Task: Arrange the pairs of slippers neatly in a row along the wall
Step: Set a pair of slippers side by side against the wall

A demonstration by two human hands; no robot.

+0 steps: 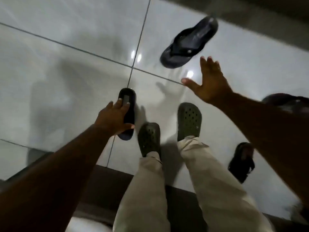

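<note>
Left hand (115,118) grips a dark slide slipper (127,113) w/ fingers over the top & thumb under its edge, near frame centre; right hand (209,82) hangs empty, fingers spread, at 2 o'clock above glossy pale floor tiles (66,77) w/ dark grout lines. Blurred black flip-flop (190,42) lies at 1 o'clock by a dark wall strip, strappy black sandal (241,159) at 4 o'clock. Another dark slipper (287,102) at 3 o'clock is half hidden behind the forearm; person wears perforated green clogs (189,121).

— Where did the flip-flop (189,41) lie?
— On the floor (66,64), ahead and right, beyond the right hand (209,82).
— And the others?
— One slipper (127,113) was in the left hand (112,119), left of the feet; a sandal (241,164) lay right of them.
</note>
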